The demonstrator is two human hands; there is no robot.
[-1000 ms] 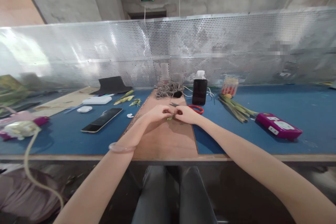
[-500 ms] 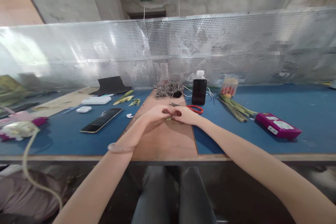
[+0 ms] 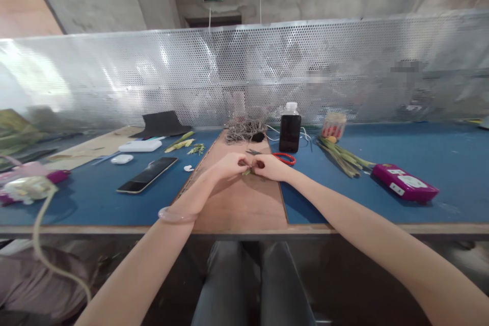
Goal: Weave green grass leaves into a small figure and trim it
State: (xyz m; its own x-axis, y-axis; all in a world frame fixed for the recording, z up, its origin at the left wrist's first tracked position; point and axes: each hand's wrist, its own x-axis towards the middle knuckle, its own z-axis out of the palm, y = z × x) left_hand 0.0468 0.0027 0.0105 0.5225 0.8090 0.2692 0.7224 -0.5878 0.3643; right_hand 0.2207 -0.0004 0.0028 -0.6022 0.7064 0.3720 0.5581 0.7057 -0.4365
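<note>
Over the brown board (image 3: 237, 204), my left hand (image 3: 231, 164) and my right hand (image 3: 270, 168) meet, both closed with thumbs and fingertips pinched together. A small green plant piece (image 3: 246, 172) shows just under the fingertips; most of it is hidden by them. Red-handled scissors (image 3: 284, 159) lie right behind my right hand, their blades pointing left. Farther back on the board is a tangled heap of grey string (image 3: 244, 131) with a small black lump (image 3: 258, 137) at its front edge.
Left on the blue table lie a phone (image 3: 148, 174), a white earbud (image 3: 188, 168), its case (image 3: 122, 159) and plant scraps (image 3: 179, 145). To the right stand a dark bottle (image 3: 290, 132) and a jar (image 3: 334, 125), with green stalks (image 3: 342, 157) and a magenta box (image 3: 405, 183).
My fingertips have shifted slightly against each other, and a little more of the green piece shows beneath them. Both arms stay nearly in place.
</note>
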